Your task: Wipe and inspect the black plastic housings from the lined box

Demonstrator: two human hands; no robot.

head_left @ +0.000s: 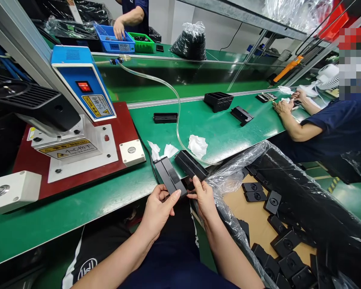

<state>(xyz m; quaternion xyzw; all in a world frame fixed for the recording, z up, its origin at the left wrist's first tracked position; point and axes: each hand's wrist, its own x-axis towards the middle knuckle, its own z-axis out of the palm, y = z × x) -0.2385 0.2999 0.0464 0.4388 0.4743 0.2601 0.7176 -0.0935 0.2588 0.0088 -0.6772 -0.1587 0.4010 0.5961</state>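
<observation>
My left hand is closed around the near end of a long black plastic case, thumb on top. The case is tilted over the front edge of the green table. Just right of it is a second black plastic case, its near end pinched by my right hand. The right fingertips also come close to the first case; whether they touch it is hidden. Crumpled white tissues lie behind the two cases.
At left stands a press machine on a red base with white button boxes. A clear hose crosses the table. More black cases lie farther back. A plastic-lined box of black parts is at right. Co-workers sit right and opposite.
</observation>
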